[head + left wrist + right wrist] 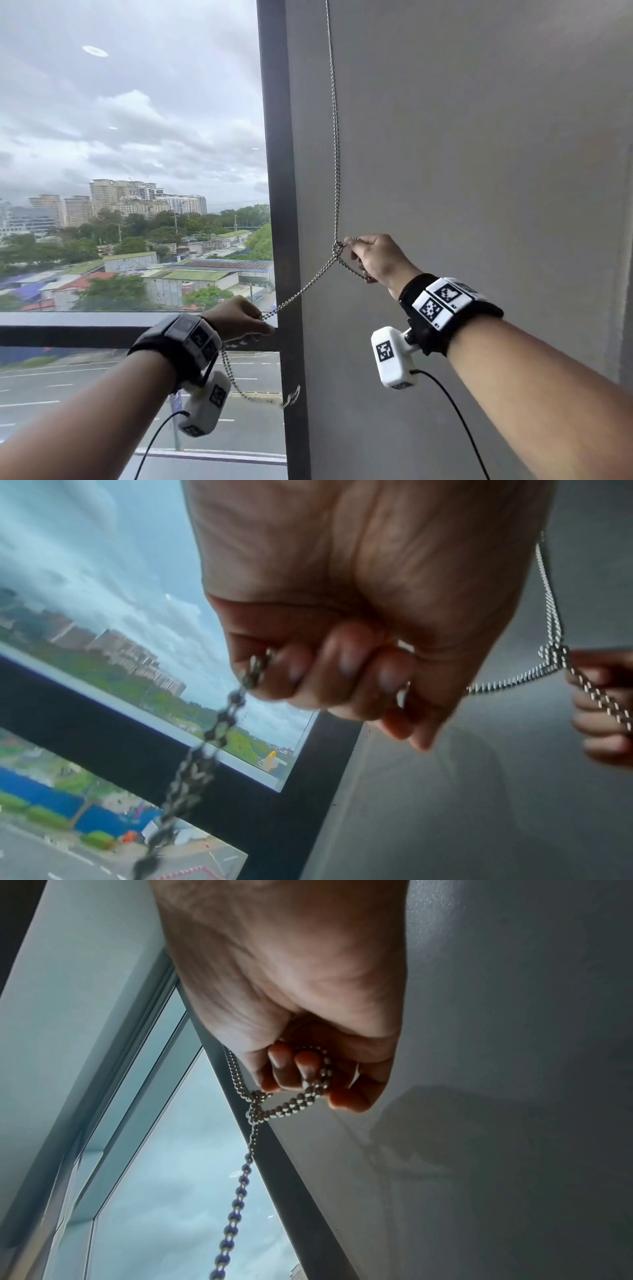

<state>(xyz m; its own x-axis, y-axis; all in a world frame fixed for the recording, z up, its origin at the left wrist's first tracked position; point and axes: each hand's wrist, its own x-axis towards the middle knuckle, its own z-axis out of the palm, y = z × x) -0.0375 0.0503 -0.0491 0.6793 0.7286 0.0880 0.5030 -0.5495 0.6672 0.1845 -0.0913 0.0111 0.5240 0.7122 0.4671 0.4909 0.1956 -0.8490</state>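
Note:
A metal bead chain (334, 137) hangs down in front of the grey wall beside the window and crosses itself in a loose knot (337, 247). My right hand (373, 258) grips a doubled loop of the chain (301, 1099) just right of the knot, fingers curled round it. A doubled run of the chain slants down and left from the knot to my left hand (239, 320), which holds it in a closed fist (329, 669). Below that fist the rest of the chain (202, 750) dangles loose.
A dark window frame post (281, 205) stands just left of the chain, with a horizontal bar (68, 335) at the height of my left hand. The grey wall (479, 171) fills the right side. Glass with a city view lies to the left.

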